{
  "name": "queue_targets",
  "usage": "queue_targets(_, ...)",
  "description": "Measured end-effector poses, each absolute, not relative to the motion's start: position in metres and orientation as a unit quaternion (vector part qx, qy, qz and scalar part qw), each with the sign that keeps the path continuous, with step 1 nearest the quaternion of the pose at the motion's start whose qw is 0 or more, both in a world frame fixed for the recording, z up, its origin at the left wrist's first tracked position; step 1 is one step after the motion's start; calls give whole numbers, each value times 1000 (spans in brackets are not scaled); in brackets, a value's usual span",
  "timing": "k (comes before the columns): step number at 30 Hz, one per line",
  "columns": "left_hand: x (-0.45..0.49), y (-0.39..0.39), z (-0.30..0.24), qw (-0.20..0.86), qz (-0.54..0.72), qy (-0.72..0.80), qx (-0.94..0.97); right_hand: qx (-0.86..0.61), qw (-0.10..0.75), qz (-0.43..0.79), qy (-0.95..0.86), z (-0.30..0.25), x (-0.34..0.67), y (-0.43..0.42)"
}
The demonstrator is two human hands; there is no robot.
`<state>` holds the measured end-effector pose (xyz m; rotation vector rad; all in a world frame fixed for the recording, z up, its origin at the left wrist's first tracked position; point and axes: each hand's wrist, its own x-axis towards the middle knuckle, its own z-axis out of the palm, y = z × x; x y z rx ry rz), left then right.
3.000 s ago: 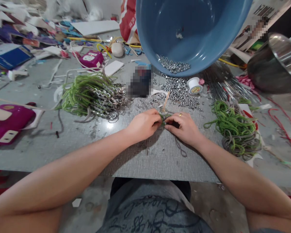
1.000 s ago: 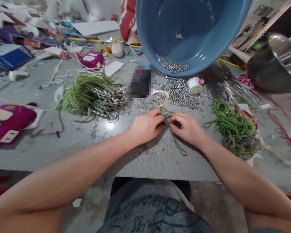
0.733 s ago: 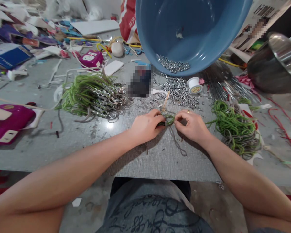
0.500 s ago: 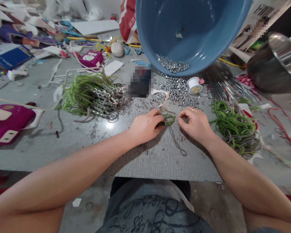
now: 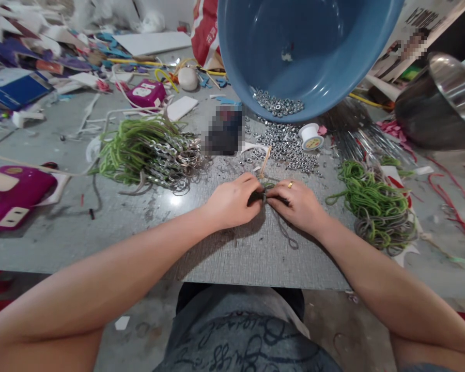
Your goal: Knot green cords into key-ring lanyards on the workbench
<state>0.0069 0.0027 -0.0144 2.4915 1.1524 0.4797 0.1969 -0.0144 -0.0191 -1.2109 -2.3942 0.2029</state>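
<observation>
Both hands meet over the grey table in front of me, working on a green and grey cord (image 5: 282, 227). My left hand (image 5: 238, 201) is closed, thumb and fingers pinching the cord from the left. From the right, my right hand (image 5: 294, 202), with a ring on one finger, pinches the same cord close to the left fingertips. A looped grey tail of the cord lies on the table below the hands. The part between the fingers is mostly hidden. Just beyond the hands lie many small metal nuts (image 5: 282, 144) and a thin tan stick (image 5: 266, 161).
A bundle of green cords with metal pieces (image 5: 151, 152) lies left, and a green cord pile (image 5: 375, 201) right. A tilted blue basin (image 5: 313, 62) holds more nuts. A white spool (image 5: 310, 137), metal bowl (image 5: 437, 103) and magenta device (image 5: 19, 199) stand around.
My right hand has moved left and closed on the cord beside my left hand. My left hand has barely shifted. A loop at the right-hand cord pile now sticks out to the left.
</observation>
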Motion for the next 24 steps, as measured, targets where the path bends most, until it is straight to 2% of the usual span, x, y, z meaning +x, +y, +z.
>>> queue_targets(24, 9, 8, -21, 195, 158, 418, 873, -441, 231, 71, -864, -22, 189, -11)
